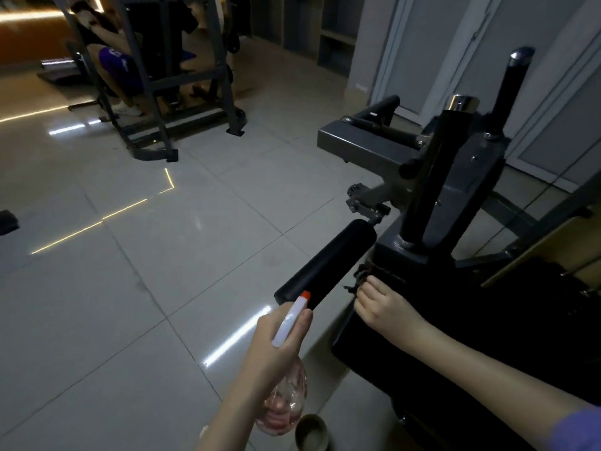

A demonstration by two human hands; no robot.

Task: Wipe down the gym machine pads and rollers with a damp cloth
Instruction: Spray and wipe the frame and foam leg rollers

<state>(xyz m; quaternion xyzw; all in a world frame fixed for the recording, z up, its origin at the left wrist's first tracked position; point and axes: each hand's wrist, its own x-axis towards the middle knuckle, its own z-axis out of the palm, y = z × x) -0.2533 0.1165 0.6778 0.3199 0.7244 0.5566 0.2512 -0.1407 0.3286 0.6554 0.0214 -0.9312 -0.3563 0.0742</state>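
Gym machine (468, 190): fills the 3 o'clock side of the view. Its roller lies at 12 o'clock from the left hand and 10 o'clock from the right hand, so the wiping hand is probably the nearer one.
Floor (130, 288): pale glossy tiles with streaks of reflected light, taking up the 9 o'clock half.
Room: dim. A second machine frame (162, 92) stands at 11 o'clock with a person (113, 66) seated in it, and grey door panels (422, 43) are at 1 o'clock.
Pad (455, 336): broad, black and flat, at 4 o'clock, with the right forearm lying over it.
Roller (325, 262): a black cylinder at centre. Its long axis runs from 7 o'clock (the near end) up to 1 o'clock, where it joins the machine.
Spray bottle (286, 402): clear body, white head, orange nozzle aimed at the roller's near end.
Left hand (276, 346): wrapped round the bottle's neck, with a finger along the trigger.
Right hand (380, 307): fingers curled down onto the cloth at the pad's far edge.
Cloth (361, 275): dark and frayed, bunched past the fingertips and just beside the roller (hard to tell from the black pad).
Next move: likely a short sweep of the cloth toward 10 o'clock, then strokes along the roller's axis.
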